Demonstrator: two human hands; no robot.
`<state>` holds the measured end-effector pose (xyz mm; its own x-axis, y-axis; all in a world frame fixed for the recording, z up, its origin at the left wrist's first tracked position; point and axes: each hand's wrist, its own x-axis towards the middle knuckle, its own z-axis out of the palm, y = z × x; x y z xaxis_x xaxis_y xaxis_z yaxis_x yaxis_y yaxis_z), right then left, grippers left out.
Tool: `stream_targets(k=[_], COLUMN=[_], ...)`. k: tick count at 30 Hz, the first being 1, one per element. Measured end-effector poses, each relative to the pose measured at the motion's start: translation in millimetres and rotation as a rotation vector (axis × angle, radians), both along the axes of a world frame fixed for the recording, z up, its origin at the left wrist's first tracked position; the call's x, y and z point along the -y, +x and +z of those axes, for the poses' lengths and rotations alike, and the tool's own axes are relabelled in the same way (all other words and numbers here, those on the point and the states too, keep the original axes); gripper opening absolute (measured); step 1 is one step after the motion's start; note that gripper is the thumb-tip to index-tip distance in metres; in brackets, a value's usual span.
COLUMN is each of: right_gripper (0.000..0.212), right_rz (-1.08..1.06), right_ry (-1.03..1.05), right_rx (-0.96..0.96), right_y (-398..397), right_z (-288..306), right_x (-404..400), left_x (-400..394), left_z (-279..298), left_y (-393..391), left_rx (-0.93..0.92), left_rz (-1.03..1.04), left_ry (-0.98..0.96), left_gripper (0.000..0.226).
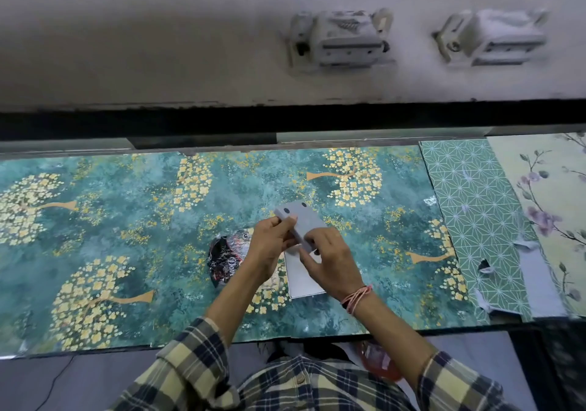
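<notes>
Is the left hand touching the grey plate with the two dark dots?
Touching. The head view shows the left hand gripping the grey plate along its edge, with no gap between them; the right hand pinches its near end.

Only blurred, unreadable lettering on the crumpled foil wrapper (226, 256); no other text.

Both my forearms rose from the lower edge of the frame, plaid sleeves (190, 356) ending short of the wrists, and met just below its middle. My left hand (272, 247) curled round the left edge of the grey plate (305, 220), thumb on top. My right hand (331, 263), thread band (356, 298) at the wrist, pinched the plate's lower end, fingers bent.
</notes>
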<state>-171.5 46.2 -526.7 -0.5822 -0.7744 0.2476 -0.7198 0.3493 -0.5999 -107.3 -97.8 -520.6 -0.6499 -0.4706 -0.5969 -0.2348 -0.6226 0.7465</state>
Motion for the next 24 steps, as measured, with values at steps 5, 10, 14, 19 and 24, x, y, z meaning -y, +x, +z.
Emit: stream_targets(k=[5,10,14,19,24], right_gripper=[0.036,0.017,0.013,0.015,0.017], right_rz=[-0.333,-0.403,-0.459,-0.475,-0.492], right_ry=[0.076,0.085,0.181,0.304,0.316], right_rx=[0.321,0.896,0.808,0.717,0.730], right_y=[-22.1,-43.0,-28.5,-12.4,-13.7], right_z=[-12.5,-18.2,-27.2,-38.3,-41.4], right_x=[-16.6,-30.6,-42.3,-46.8,-43.2], left_x=[-1.4,-12.9,-23.9,-34.7,-35.9], left_z=[-13.7,-29.3,-52.8,-66.1,-62.6], left_y=[17.4,31.3,42.3,49.1,44.3], left_rx=[0.005,0.047,0.273,0.431,0.482], left_rz=[-0.038,-0.167,-0.253,-0.268,-0.234], left_ry=[0.006,0.045,-0.261,-0.545,-0.678], left_gripper=[0.017,0.023,0.032,0.029,0.019])
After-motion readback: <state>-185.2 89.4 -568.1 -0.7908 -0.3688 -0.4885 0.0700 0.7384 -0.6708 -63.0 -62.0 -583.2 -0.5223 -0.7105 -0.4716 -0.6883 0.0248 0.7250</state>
